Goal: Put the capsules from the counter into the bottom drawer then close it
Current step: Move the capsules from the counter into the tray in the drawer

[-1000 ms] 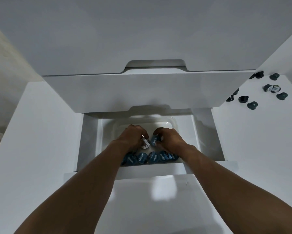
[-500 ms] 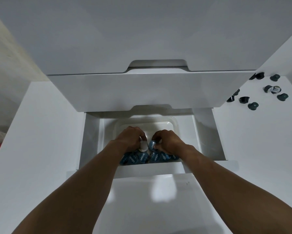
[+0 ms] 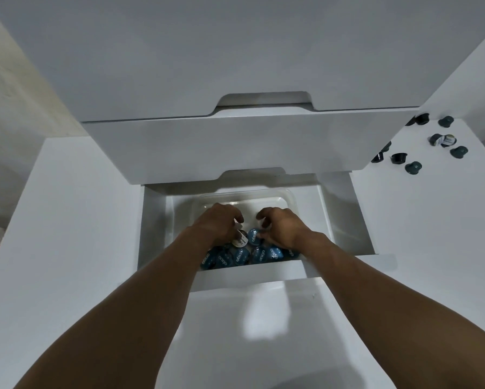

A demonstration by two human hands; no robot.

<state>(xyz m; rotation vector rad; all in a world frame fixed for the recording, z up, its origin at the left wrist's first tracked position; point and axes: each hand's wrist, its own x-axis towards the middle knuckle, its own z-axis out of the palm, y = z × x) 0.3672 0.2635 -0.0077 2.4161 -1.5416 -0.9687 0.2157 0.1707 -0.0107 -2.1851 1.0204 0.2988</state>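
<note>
The bottom drawer's point(image 3: 345, 220) clear tray point(image 3: 263, 195) holds blue-lidded capsules point(image 3: 263, 255). The left hand point(image 3: 218, 223) pinches a silver-lidded capsule point(image 3: 240, 240), and the right hand point(image 3: 282, 227) a blue capsule point(image 3: 254, 237).

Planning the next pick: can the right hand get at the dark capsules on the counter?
Probably yes: dark capsules lie uncovered on the counter, though the right hand pinches a blue capsule in the bottom drawer.

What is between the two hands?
Two capsules, in the head view: a white-lidded capsule by the left hand and a blue-lidded capsule by the right hand.
</note>
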